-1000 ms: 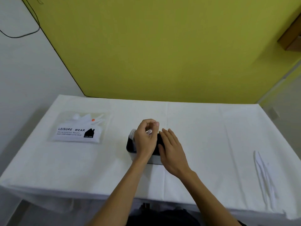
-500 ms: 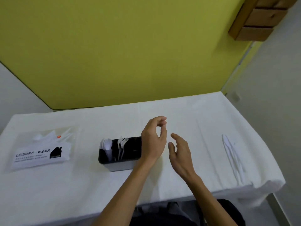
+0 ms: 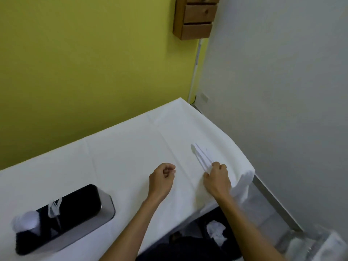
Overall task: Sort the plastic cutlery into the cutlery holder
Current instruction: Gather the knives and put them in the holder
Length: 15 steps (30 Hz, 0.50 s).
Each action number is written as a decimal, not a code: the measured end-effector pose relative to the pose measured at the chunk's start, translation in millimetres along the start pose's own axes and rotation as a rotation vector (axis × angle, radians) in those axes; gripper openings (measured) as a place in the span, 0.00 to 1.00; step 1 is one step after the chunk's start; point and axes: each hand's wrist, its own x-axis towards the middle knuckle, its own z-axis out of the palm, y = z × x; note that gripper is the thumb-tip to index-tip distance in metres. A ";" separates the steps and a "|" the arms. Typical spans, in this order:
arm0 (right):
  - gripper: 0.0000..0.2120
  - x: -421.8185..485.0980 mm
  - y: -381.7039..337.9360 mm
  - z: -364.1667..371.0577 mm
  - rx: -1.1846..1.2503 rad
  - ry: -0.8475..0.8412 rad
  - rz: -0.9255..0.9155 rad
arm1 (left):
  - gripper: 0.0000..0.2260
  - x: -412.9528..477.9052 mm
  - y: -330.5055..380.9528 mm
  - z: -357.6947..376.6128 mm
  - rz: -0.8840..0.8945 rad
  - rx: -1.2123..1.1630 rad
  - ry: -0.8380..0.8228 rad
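The cutlery holder (image 3: 107, 206), black inside with a silver wall, stands on the white table at the lower left. White spoons (image 3: 26, 222) fill its left end and white forks (image 3: 54, 205) stand beside them; its right part looks dark and bare. A small bunch of white plastic knives (image 3: 201, 156) lies near the table's right edge. My right hand (image 3: 216, 179) is on the knives' near ends, fingers curled around them. My left hand (image 3: 162, 179) hovers over the cloth between holder and knives, fingers curled, holding nothing.
The white tablecloth (image 3: 122, 157) drops off at the right edge just past the knives. A wooden drawer box (image 3: 195, 17) hangs on the yellow wall. Below the table lie crumpled white paper (image 3: 216, 232) and a clear plastic container (image 3: 310, 245).
Both hands left the holder and moved right. The view swung right with them. My right hand reached the knives and closed on their ends; my left hand curled shut.
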 end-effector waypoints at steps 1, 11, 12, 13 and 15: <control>0.10 1.6 -0.1 0.1 -0.032 -0.024 -0.006 | 0.05 2.6 -2.7 3.4 -0.020 0.003 -0.013; 0.07 15.3 -7.0 7.0 0.032 -0.238 -0.151 | 0.08 33.5 3.4 25.0 -0.191 -0.020 -0.121; 0.09 14.7 -8.0 7.5 0.070 -0.237 -0.169 | 0.10 35.6 3.9 24.6 -0.205 -0.029 -0.126; 0.11 14.3 -8.9 7.9 0.104 -0.234 -0.192 | 0.11 37.1 4.3 23.9 -0.216 -0.038 -0.122; 0.14 14.0 -12.0 7.3 0.164 -0.223 -0.257 | 0.12 39.7 4.5 21.0 -0.234 -0.057 -0.091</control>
